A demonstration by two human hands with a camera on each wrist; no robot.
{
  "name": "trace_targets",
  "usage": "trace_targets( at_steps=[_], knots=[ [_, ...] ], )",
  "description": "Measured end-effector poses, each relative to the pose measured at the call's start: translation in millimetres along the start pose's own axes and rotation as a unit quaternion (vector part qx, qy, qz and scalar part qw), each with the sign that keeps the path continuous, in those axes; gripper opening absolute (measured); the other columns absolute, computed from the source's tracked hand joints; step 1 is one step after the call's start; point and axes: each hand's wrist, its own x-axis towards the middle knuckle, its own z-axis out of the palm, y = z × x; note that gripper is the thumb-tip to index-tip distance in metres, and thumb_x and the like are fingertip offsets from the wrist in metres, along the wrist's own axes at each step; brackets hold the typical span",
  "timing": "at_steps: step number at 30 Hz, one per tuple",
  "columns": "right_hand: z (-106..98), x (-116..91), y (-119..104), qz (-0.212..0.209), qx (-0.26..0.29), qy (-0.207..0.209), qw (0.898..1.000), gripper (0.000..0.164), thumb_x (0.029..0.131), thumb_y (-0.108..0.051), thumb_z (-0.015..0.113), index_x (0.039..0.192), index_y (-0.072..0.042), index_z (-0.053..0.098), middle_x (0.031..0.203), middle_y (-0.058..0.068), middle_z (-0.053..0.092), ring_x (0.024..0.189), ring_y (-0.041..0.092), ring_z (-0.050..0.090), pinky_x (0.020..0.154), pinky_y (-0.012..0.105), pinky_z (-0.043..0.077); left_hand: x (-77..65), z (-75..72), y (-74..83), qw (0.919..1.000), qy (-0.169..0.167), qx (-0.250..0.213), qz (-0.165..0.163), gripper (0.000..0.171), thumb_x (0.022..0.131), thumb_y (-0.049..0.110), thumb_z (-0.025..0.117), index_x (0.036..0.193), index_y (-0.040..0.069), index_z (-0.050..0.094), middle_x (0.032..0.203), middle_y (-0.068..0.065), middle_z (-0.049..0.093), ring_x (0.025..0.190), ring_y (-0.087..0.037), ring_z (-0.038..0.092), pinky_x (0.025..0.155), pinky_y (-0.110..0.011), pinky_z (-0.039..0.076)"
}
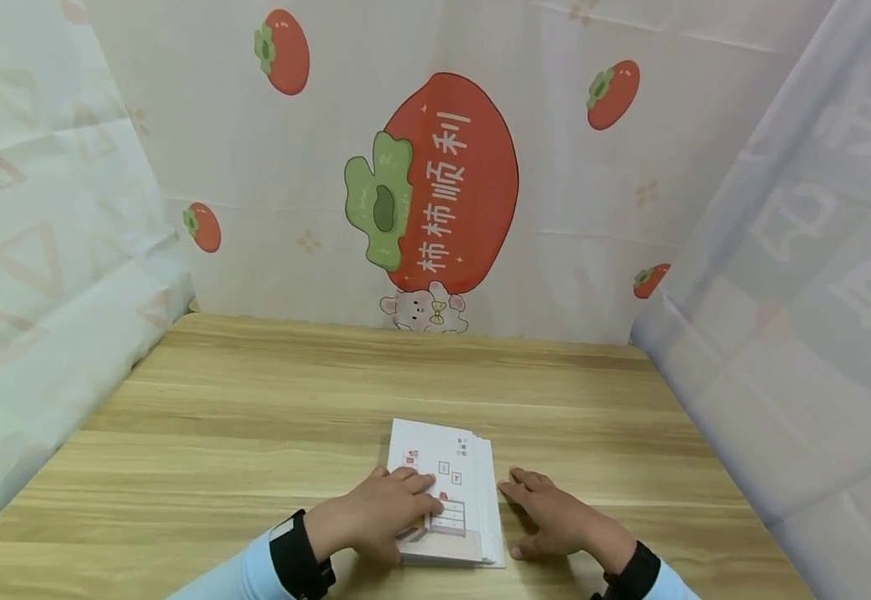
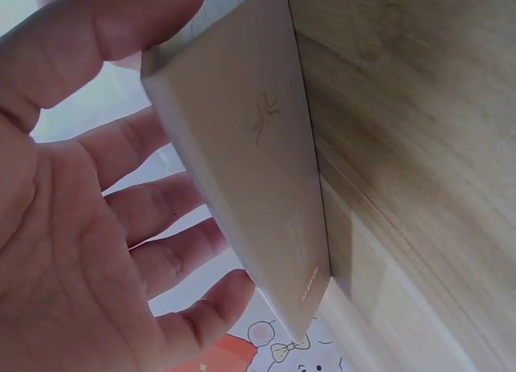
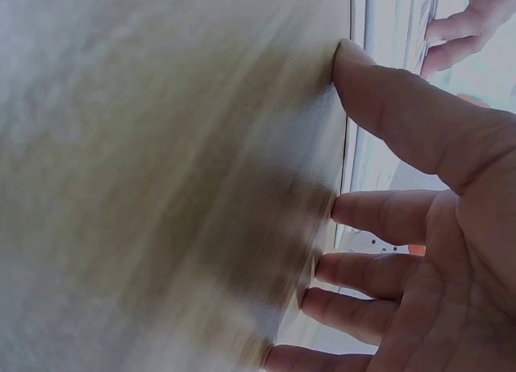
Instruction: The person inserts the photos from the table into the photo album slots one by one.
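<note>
A thick white book-like stack (image 1: 487, 500) lies on the table, with small printed pictures and text on top and stepped layers along its right edge. Whether it is one book or several is unclear. Across its left part rests my left hand (image 1: 382, 507), fingers spread over the top. In the left wrist view, the stack's pale side (image 2: 242, 138) carries a thin figure and small lettering, and my thumb (image 2: 145, 21) lies at its near corner. My right hand (image 1: 555, 515) is just right of the stack; its fingertips touch the table and hold nothing.
The wood-grain table (image 1: 255, 400) extends around the stack. A white cloth with printed persimmons (image 1: 450, 183) hangs behind it. Printed cloth panels stand along the left (image 1: 45, 250) and right (image 1: 795, 275) sides of the table.
</note>
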Motion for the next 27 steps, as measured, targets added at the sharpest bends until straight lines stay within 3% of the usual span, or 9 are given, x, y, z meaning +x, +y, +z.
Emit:
trace_targets(
  at_steps=[14, 21, 27],
  knots=[
    [0.6, 0.1, 0.6, 0.002, 0.000, 0.005, 1.000, 0.077, 0.075, -0.035, 0.076, 0.136, -0.001, 0.044, 0.143, 0.025, 0.029, 0.129, 0.041, 0.027, 0.096, 0.054, 0.030, 3.0, -3.7, -2.2, 0.9997, -0.016, -0.017, -0.004, 0.071, 0.055, 0.026, 0.089, 0.120, 0.027, 0.061, 0.132, 0.000, 0.048, 0.118, -0.019, 0.042, 0.086, -0.053, 0.040],
    [-0.4, 1.3, -0.3, 0.000, 0.004, 0.005, 1.000, 0.076, 0.074, -0.035, 0.077, 0.135, -0.002, 0.046, 0.142, 0.024, 0.031, 0.129, 0.040, 0.029, 0.096, 0.054, 0.031, -3.1, -3.0, -4.3, 0.9970, -0.006, -0.076, -0.011, 0.062, 0.066, 0.030, 0.082, 0.123, 0.025, 0.060, 0.135, -0.003, 0.048, 0.122, -0.022, 0.041, 0.089, -0.057, 0.036],
    [-6.5, 6.3, 2.4, -0.036, 0.003, 0.012, 0.999, 0.065, 0.083, -0.033, 0.069, 0.134, 0.001, 0.046, 0.138, 0.027, 0.036, 0.125, 0.041, 0.034, 0.095, 0.053, 0.033, -7.1, -6.0, -9.8, 0.9940, 0.030, -0.105, 0.009, 0.052, 0.076, 0.024, 0.073, 0.126, 0.020, 0.058, 0.135, -0.010, 0.047, 0.125, -0.024, 0.040, 0.092, -0.053, 0.037]
  ],
)
